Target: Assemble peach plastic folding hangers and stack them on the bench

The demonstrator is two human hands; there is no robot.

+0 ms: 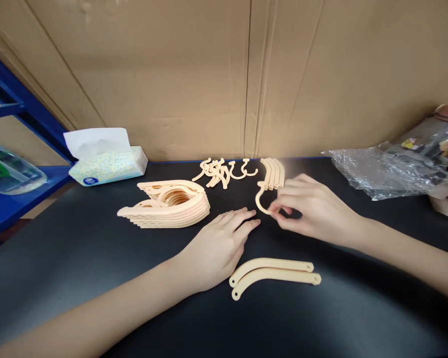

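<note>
My right hand (306,206) pinches one end of a cream plastic hanger hook (260,199) just above the black table. Palm down on the tabletop, my left hand (222,243) has its fingers stretched out and holds nothing. Close to its wrist side lie two curved cream hanger arms (274,271), side by side, with a hole at each end. A stack of folded hangers (171,206) sits to the left of my left hand. Several loose hooks (216,171) are heaped farther back, and a row of hanger arms (272,173) lies behind my right hand.
A tissue pack (108,161) stands at the back left, beside a blue metal frame (26,109) holding a clear container (11,171). Crumpled clear plastic bags (381,161) lie at the right. A cardboard wall (171,74) rises behind the black table (78,258).
</note>
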